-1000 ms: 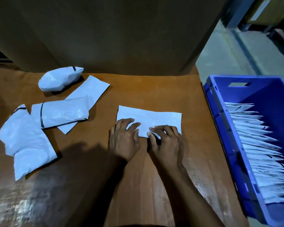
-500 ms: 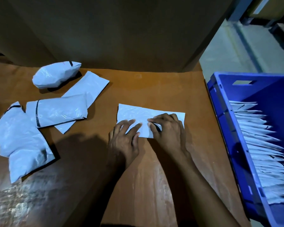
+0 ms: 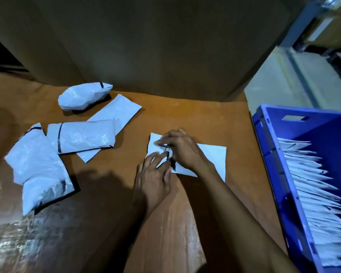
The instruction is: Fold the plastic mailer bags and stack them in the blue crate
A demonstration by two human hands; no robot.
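Two hands meet on the brown cardboard desk (image 3: 185,119); left hand (image 3: 152,184) fingers touch a flat white plastic mailer bag (image 3: 211,158), grip lost in blur; right hand (image 3: 183,150) fingers pinch its raised fold; blue plastic crate (image 3: 268,154) alongside; tall cardboard wall (image 3: 165,46) behind.

Single head-worn wide-angle view, facing forward and down, close above the table (image 3: 185,117)

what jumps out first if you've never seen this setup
The left hand and right hand meet on a flat white mailer on the table, the right pinching it. At the right a blue crate holds a row of folded bags; loose mailers lie at the left.
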